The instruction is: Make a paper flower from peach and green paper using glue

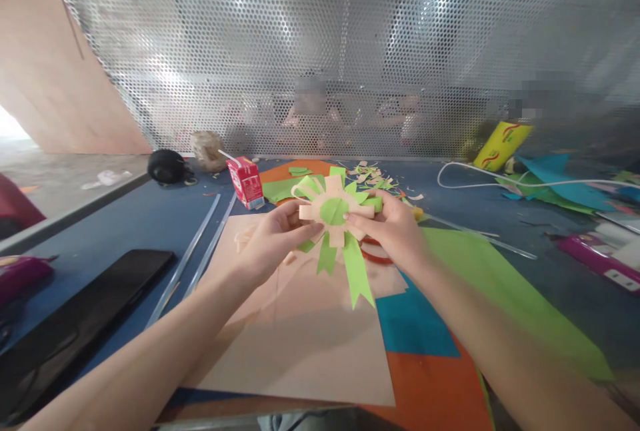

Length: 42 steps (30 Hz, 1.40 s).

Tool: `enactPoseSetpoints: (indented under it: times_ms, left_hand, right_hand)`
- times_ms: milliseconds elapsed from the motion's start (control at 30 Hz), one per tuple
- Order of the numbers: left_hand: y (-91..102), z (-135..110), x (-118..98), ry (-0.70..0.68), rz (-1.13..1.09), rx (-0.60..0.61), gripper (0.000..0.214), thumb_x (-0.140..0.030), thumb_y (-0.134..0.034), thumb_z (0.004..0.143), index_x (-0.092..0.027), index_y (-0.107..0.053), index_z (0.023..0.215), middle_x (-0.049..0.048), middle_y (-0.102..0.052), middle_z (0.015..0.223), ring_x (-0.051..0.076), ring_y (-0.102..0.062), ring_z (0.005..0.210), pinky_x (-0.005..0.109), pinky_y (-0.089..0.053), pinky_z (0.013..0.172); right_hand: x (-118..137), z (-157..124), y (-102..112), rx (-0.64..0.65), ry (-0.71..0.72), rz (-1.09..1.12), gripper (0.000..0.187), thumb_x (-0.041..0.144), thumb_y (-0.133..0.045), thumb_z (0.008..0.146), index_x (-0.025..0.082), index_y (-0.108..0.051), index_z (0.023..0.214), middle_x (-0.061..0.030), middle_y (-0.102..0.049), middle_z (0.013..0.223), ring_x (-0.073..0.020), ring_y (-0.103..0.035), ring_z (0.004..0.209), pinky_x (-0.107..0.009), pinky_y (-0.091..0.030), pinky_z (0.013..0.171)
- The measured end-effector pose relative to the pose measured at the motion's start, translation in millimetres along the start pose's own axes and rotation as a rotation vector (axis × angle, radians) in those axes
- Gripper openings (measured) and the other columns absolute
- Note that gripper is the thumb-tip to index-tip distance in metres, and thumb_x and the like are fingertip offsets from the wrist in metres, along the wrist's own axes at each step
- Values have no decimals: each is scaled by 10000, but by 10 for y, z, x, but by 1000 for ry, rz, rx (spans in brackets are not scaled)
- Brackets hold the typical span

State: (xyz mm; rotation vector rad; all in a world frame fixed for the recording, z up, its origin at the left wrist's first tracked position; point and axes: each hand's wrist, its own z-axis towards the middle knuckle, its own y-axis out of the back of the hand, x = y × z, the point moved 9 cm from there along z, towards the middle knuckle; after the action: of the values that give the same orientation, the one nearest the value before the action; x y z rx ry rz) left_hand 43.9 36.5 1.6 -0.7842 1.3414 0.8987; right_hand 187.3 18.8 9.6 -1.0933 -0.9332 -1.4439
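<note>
Perforated silver metal screening (345, 38) backs the dark-blue bench (120, 228). I have the green-and-cream paper rosette (334, 211) above a cream paper sheet (300, 351), left hand (273, 234) and right hand (397, 228) each with a pinching grip on opposite sides. I cannot read the print on the pink drink carton (246, 184) or yellow cylindrical pack (501, 146).

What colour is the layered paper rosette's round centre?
The round paper centre is light green, shown in the head view.
</note>
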Motion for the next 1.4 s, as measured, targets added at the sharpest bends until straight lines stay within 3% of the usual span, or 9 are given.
enactPoseSetpoints:
  times_ms: [367,600,700,800,933,1167,1400]
  left_hand:
    - [18,12,19,4,23,-7,347,-295,-584,689,-180,-517,1010,75,-616,932,176,-587,786,245,-440,589]
    - [336,44,69,-35,78,-218,376,-415,-514,714,-198,-530,1021,93,-543,1089,223,-528,932,322,-454,664]
    - [404,45,42,-53,122,-272,372,-407,-541,696,-188,-546,997,91,-569,1038,216,-551,889,310,-455,646]
    - [300,48,28,-36,125,-188,372,-374,-577,676,-158,-558,979,89,-611,904,202,-583,809,289,-458,615]
    - [204,30,21,-1,100,-150,380,-316,-609,659,-149,-560,996,92,-624,923,187,-592,809,264,-471,607]
    - [256,65,107,29,-49,-164,354,-296,-633,645,-156,-592,969,63,-642,858,143,-598,732,260,-493,646]
    - [252,67,114,36,-93,-165,306,-313,-662,620,-145,-603,869,44,-616,793,111,-578,641,247,-488,600]
  right_hand:
    - [6,-1,31,-27,-15,-60,289,272,-658,579,218,-497,813,24,-602,700,-151,-598,611,-282,-501,542]
    - [-123,86,167,-93,-22,51,391,322,-667,577,211,-506,916,-19,-622,829,-197,-611,752,-339,-500,653]
    - [-165,106,223,-136,-32,130,406,334,-675,573,214,-511,924,-21,-620,857,-198,-610,761,-338,-504,647]
    - [-185,103,212,-132,-63,208,395,330,-676,578,209,-513,916,-33,-616,884,-201,-610,759,-333,-515,616]
    - [-159,97,183,-117,-50,257,367,299,-683,579,208,-513,891,-25,-616,875,-189,-609,766,-322,-515,623]
    - [-178,84,178,-124,-78,265,426,278,-696,561,213,-497,931,-21,-613,900,-188,-607,792,-315,-511,644]
    - [-140,83,187,-114,-61,288,342,267,-685,583,205,-509,869,-20,-615,885,-189,-610,772,-335,-517,644]
